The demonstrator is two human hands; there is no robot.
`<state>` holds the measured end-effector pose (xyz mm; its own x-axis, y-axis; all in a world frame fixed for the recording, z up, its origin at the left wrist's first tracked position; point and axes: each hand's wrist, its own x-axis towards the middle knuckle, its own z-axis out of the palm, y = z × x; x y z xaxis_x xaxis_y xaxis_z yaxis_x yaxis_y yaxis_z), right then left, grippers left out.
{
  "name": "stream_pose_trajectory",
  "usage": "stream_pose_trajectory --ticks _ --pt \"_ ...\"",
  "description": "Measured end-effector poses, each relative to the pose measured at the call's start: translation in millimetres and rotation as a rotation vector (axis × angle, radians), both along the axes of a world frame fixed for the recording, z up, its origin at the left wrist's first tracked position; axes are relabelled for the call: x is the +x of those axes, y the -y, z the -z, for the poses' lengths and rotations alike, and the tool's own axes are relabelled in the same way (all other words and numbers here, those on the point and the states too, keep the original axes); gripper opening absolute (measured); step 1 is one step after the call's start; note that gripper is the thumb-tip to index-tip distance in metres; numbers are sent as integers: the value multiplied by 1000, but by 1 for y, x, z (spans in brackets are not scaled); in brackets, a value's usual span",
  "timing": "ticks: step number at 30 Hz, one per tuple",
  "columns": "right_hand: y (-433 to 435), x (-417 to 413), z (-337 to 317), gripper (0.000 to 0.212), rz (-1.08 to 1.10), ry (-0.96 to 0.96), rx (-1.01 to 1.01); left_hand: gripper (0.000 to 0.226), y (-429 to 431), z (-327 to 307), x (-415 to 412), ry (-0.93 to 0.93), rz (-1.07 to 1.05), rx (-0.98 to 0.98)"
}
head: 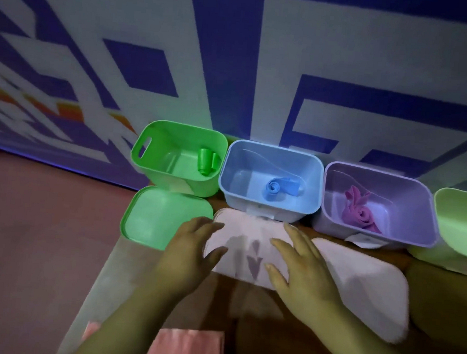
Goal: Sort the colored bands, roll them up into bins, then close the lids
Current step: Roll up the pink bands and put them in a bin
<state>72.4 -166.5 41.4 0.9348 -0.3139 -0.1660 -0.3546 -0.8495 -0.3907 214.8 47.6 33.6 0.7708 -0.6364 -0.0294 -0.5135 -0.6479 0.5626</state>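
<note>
pink band (187,345) nearest | left hand (191,251), right hand (300,272) spread flat on white lid (246,233) (gripping nothing)

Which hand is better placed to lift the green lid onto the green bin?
Probably left. The left hand sits right beside the green lid, which lies before the green bin; the right hand lies farther away, across the white lid.

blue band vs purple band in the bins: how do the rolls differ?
Colour: the blue band is blue, the purple band purple-pink. Shape: the blue band is a tidy coil with a short flat tail, while the purple band is a looser coil with crumpled folds sticking up behind it. Shared: each lies in an open bin of its own colour, the blue bin and the purple bin.
</note>
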Motion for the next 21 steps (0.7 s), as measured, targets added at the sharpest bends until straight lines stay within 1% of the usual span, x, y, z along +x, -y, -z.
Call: stream_pose_trajectory --ticks 3,5,7,10,12,16,19,21 --pt "-39 -19 15 47 -128 -8 80 43 -56 25 -42 -95 -37 40" --pt "-61 -31 26 48 -199 -91 136 43 -84 43 -68 -147 -47 91" --pt "-80 -42 38 49 -218 -170 190 47 -105 60 -90 -193 -48 132" --pt "-103 -58 61 49 -201 -247 244 52 -124 83 -112 -179 -23 175" --pt "-113 -66 75 48 -173 -281 269 50 -129 91 -122 -170 -10 174" --pt "-127 -73 93 45 -112 -319 266 43 -139 106 -134 -121 15 162" --pt "-133 -74 99 37 -67 -291 262 30 -144 118 -139 -83 18 184" --pt "-136 -75 102 32 -26 -266 269 25 -145 125 -139 -60 9 206"
